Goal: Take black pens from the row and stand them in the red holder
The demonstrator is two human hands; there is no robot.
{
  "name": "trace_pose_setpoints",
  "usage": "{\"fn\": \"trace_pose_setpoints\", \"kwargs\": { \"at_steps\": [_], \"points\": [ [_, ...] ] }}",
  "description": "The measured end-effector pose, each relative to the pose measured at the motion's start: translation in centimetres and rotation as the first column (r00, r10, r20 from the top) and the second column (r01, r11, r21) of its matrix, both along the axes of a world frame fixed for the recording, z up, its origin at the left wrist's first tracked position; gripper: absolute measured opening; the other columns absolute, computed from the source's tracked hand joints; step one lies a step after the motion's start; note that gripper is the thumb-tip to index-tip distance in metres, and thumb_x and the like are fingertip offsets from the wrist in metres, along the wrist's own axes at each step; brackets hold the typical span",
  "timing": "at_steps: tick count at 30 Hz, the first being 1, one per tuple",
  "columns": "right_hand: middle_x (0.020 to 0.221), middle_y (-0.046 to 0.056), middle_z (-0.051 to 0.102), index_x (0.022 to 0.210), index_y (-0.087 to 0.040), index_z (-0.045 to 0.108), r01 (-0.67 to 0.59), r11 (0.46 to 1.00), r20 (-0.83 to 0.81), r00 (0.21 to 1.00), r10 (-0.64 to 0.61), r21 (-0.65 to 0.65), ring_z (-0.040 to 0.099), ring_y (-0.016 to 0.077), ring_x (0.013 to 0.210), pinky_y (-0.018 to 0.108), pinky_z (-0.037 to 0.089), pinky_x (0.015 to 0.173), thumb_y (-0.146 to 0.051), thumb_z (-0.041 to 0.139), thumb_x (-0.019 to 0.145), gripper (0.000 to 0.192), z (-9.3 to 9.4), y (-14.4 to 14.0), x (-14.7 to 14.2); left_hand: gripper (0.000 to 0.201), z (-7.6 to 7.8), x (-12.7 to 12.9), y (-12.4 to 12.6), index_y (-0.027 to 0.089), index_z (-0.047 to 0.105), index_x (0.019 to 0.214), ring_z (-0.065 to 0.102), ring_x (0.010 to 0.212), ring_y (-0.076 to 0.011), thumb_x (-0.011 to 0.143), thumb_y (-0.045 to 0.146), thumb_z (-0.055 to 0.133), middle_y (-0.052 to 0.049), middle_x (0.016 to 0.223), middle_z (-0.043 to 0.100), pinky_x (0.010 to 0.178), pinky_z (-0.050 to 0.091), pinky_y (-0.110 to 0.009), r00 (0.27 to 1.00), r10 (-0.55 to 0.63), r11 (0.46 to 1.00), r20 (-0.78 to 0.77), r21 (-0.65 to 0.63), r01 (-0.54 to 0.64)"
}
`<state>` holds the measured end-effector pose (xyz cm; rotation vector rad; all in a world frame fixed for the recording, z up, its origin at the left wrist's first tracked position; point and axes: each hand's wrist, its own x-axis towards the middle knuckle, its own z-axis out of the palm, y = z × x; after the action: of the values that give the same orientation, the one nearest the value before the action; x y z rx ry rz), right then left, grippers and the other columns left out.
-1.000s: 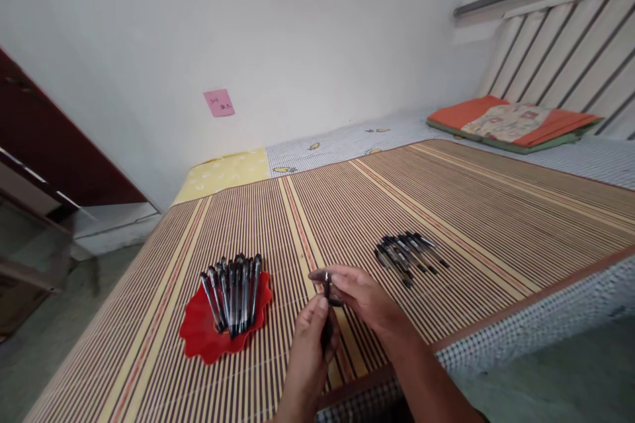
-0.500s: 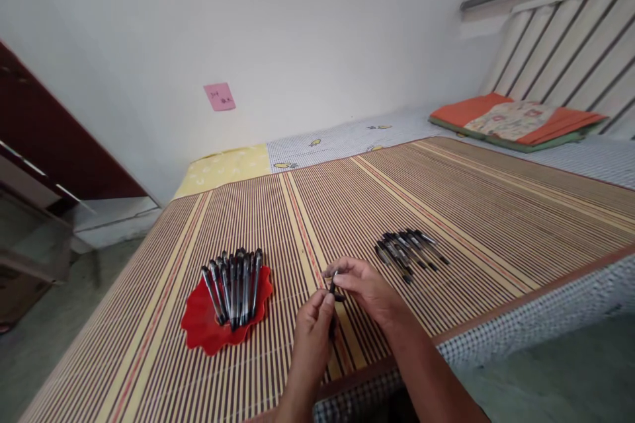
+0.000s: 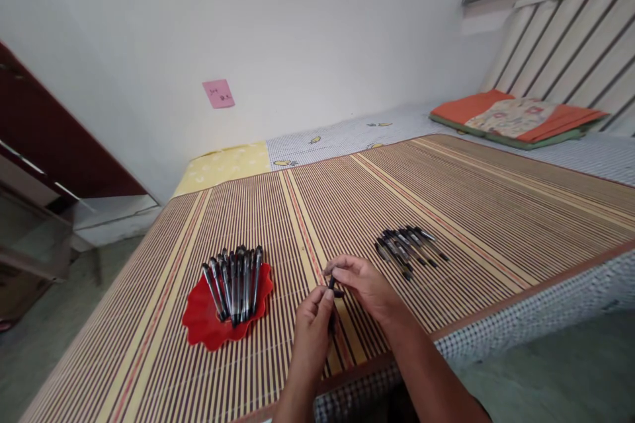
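Low over the striped mat, my left hand [image 3: 311, 320] is closed round a dark pen [image 3: 331, 283] that points up between its thumb and fingers. My right hand [image 3: 364, 284] pinches the upper end of the same pen; its fingertips partly cover that end, so its exact shape is hidden. A short black piece [image 3: 338, 293] juts out sideways beside the pen, and I cannot tell whether it is held or lies behind. To the left, several clear-barrelled pens [image 3: 237, 287] rest in a red scalloped dish [image 3: 201, 320]. Beyond my right hand lies a loose group of pens [image 3: 407, 248].
The bamboo-striped mat [image 3: 342, 198] covers a bed with a checked sheet [image 3: 496, 337] hanging over its near edge. A folded orange cloth [image 3: 520, 119] lies at the far right. Against the wall, a pink note [image 3: 218, 94] is stuck up.
The silvery tip that showed between my fingers at the pen's upper end is now covered or dark. Both hands stay nearly in place, and the view shifts slightly.
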<state>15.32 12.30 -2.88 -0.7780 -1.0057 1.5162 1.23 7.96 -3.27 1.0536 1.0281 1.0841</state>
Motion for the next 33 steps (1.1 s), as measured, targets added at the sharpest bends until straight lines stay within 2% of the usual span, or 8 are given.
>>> {"fn": "trace_pose_setpoints", "kwargs": {
  "at_steps": [4,7,10,13,19,27,30,33],
  "points": [
    [0.089,0.004,0.072,0.090,-0.018,0.075,-0.023,1.000,-0.007,1.000,0.023,-0.001,0.064,0.0162,0.085,0.029,0.048,0.081,-0.036,0.080,0.076,0.023,0.1,0.0,-0.1,0.033,0.0,0.1,-0.1,0.017,0.069,0.092,0.044,0.065,-0.0115,0.089,0.050,0.064,0.003,0.070,0.050,0.062,0.038,-0.021,0.999,-0.006,1.000,0.048,0.031,0.005],
    [0.097,0.006,0.073,0.103,-0.019,0.075,-0.084,0.996,-0.088,0.993,0.084,-0.004,0.066,0.0181,0.092,0.033,0.048,0.091,-0.038,0.073,0.084,0.027,0.0,-0.1,-0.2,0.036,0.1,0.1,-0.1,0.017,0.065,0.087,0.035,0.056,-0.0096,0.087,0.054,0.066,0.006,0.063,0.041,0.052,0.030,-0.020,0.998,0.018,0.999,0.066,-0.032,-0.016],
    [0.095,0.006,0.074,0.101,-0.019,0.077,-0.083,0.997,-0.112,0.990,0.082,-0.003,0.067,0.0184,0.091,0.035,0.047,0.096,-0.036,0.073,0.084,0.024,-0.4,0.0,-0.2,0.040,0.2,0.1,-0.1,0.017,0.064,0.082,0.031,0.054,-0.0090,0.084,0.056,0.068,0.007,0.060,0.038,0.049,0.026,-0.020,0.997,0.034,0.998,0.063,-0.051,-0.031],
    [0.091,0.005,0.074,0.098,-0.020,0.077,-0.066,0.998,-0.080,0.995,0.065,-0.013,0.067,0.0173,0.090,0.033,0.047,0.094,-0.033,0.075,0.082,0.021,-0.8,0.2,-0.2,0.039,0.3,0.1,-0.1,0.017,0.067,0.083,0.035,0.054,-0.0091,0.083,0.056,0.070,0.006,0.061,0.043,0.051,0.030,-0.020,0.997,0.037,0.998,0.070,-0.051,-0.034],
    [0.083,0.003,0.073,0.089,-0.018,0.076,-0.040,0.999,-0.108,0.993,0.038,-0.017,0.065,0.0145,0.080,0.028,0.047,0.082,-0.034,0.077,0.078,0.019,-0.6,0.3,-0.5,0.034,-0.3,0.0,0.4,0.018,0.074,0.092,0.056,0.070,-0.0154,0.081,0.050,0.072,-0.001,0.073,0.063,0.065,0.045,-0.023,0.997,0.059,0.998,0.043,0.019,-0.060],
    [0.083,0.002,0.071,0.090,-0.017,0.076,-0.033,0.999,-0.034,0.999,0.033,-0.002,0.063,0.0135,0.080,0.026,0.047,0.078,-0.032,0.073,0.082,0.017,-0.6,0.3,-1.1,0.031,-0.8,-0.1,0.4,0.017,0.076,0.088,0.064,0.077,-0.0201,0.072,0.043,0.080,-0.005,0.082,0.073,0.071,0.050,-0.027,0.964,0.253,0.967,-0.085,0.049,-0.250],
    [0.082,0.003,0.072,0.090,-0.017,0.077,-0.024,0.999,-0.088,0.996,0.022,-0.024,0.065,0.0138,0.080,0.026,0.048,0.080,-0.034,0.075,0.080,0.020,-0.6,0.3,-0.9,0.036,-0.7,-0.1,0.1,0.016,0.076,0.094,0.064,0.073,-0.0179,0.076,0.048,0.077,-0.005,0.082,0.073,0.070,0.050,-0.026,0.976,0.217,0.976,-0.017,0.003,-0.217],
    [0.080,0.003,0.073,0.089,-0.017,0.077,-0.010,0.998,-0.132,0.991,0.001,-0.068,0.065,0.0141,0.076,0.026,0.050,0.076,-0.036,0.077,0.077,0.022,-0.4,0.4,-0.5,0.040,-0.3,0.0,-0.1,0.015,0.075,0.092,0.058,0.061,-0.0134,0.080,0.052,0.073,-0.004,0.073,0.069,0.058,0.047,-0.023,0.985,0.100,0.990,0.138,-0.115,-0.085]
  ]
}}
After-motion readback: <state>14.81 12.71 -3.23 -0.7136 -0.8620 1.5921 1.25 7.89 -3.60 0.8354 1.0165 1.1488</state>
